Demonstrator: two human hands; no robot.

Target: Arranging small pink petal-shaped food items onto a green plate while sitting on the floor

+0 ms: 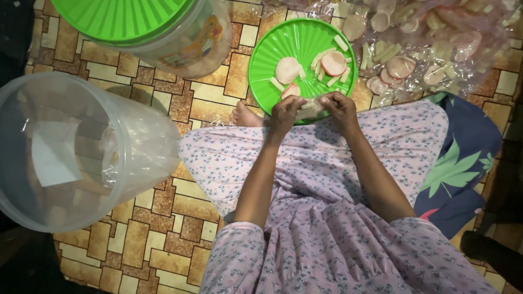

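Head: L hand (284, 112) & R hand (339, 107) pinch cracker (310, 106)

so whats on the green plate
On the green plate lie round pale crackers and stick crackers. Both hands cover its near edge.

Empty clear plastic tub (81, 152) on its side at my left, mouth toward me. Second tub with green lid (117, 16) stands beyond it. Clear plastic sheet (436, 49) of pale round and stick pieces top right. Blue leaf-print cushion (463, 169) on brown-and-cream patterned floor (136, 245).
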